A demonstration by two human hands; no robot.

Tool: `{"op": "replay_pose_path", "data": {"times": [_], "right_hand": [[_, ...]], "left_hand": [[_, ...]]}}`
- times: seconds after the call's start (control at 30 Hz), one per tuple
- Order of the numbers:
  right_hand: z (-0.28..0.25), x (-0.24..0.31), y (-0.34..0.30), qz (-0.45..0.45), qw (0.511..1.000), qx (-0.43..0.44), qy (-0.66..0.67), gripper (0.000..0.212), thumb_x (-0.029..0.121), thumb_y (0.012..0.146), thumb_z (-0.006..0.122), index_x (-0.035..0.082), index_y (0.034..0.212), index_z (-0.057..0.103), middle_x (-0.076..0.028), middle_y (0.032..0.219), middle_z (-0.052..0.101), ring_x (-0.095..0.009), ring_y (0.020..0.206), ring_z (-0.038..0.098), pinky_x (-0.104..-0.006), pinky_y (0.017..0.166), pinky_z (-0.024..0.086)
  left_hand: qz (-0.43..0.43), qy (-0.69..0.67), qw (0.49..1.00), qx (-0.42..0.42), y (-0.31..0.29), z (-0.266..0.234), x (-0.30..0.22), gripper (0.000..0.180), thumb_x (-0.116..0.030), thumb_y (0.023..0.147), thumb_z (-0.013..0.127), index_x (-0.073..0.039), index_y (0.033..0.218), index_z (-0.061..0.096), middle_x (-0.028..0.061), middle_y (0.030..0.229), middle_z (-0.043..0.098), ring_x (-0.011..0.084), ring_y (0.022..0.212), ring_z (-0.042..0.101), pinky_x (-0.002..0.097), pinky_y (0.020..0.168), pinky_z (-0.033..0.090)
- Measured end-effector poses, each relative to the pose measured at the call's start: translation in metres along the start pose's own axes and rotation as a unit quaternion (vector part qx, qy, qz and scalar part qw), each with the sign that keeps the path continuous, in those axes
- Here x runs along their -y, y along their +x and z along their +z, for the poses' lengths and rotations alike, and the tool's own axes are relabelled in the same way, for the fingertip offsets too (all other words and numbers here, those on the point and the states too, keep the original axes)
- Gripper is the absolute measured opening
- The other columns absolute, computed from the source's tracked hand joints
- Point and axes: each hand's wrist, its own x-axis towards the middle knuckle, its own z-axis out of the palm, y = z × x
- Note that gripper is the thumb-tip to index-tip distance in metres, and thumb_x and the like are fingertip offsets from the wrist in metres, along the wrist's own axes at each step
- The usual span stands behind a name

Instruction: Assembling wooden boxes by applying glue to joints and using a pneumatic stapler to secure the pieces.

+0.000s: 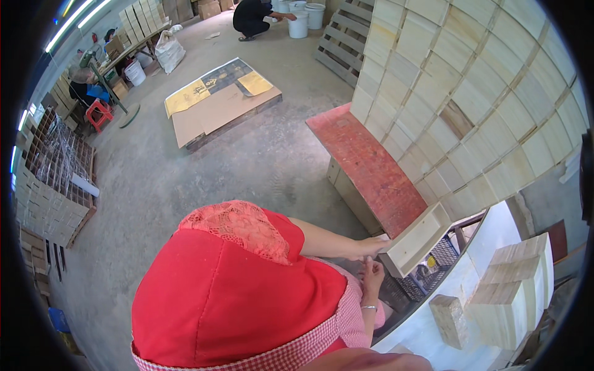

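Observation:
A shallow, open, pale wooden box [416, 246] rests tilted between the red board and the white worktop. At its near left corner is my left hand [369, 247], its fingers closed around the edge as far as I can see. Just below, close to the box's outer side, my right hand [372, 276] has its fingers bent together; anything in them is too small or hidden to make out. A bracelet circles my right wrist. Behind the box, a dark blue plastic basket [443, 253] partly shows, with small items inside.
A red board [371, 167] lies on a bench left of a tall stack of pale wooden boxes [451, 93]. Wooden blocks [450, 320] stand on the white worktop [427, 331]. A cardboard-covered pallet [226, 111] lies ahead; a person [250, 18] crouches beside white buckets [298, 26].

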Motion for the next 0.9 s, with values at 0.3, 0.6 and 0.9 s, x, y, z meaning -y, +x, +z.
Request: {"op": "replay_pose_path", "data": {"times": [0.3, 0.6, 0.9], "right_hand": [[-0.007, 0.007, -0.006, 0.027, 0.991, 0.13, -0.008, 0.024, 0.021, 0.089, 0.07, -0.002, 0.084, 0.067, -0.005, 0.065, 0.064, -0.01, 0.056, 0.056, -0.0237, 0.053, 0.044], [-0.008, 0.01, -0.006, 0.05, 0.988, 0.144, 0.02, 0.018, 0.014, 0.091, 0.065, -0.003, 0.087, 0.069, -0.008, 0.07, 0.068, -0.011, 0.057, 0.058, -0.0243, 0.054, 0.045], [-0.006, 0.01, -0.006, 0.064, 0.989, 0.123, 0.053, 0.019, 0.017, 0.092, 0.064, -0.001, 0.088, 0.07, -0.004, 0.066, 0.065, -0.008, 0.054, 0.054, -0.0221, 0.05, 0.041]], "left_hand": [[-0.062, -0.114, 0.991, 0.005, -0.008, -0.014, 0.002, 0.086, -0.063, 0.091, 0.05, -0.017, 0.155, 0.015, 0.0139, 0.161, 0.0, 0.0437, 0.145, 0.013, 0.0628, 0.109, 0.025], [-0.081, -0.098, 0.992, 0.011, 0.004, -0.021, 0.013, 0.091, -0.064, 0.088, 0.053, -0.019, 0.155, 0.01, 0.0164, 0.161, -0.002, 0.045, 0.144, 0.015, 0.0622, 0.109, 0.026], [-0.064, -0.08, 0.994, 0.043, 0.008, -0.019, 0.009, 0.095, -0.066, 0.088, 0.052, -0.016, 0.155, 0.008, 0.0192, 0.16, 0.0, 0.0478, 0.143, 0.013, 0.0583, 0.111, 0.025]]}}
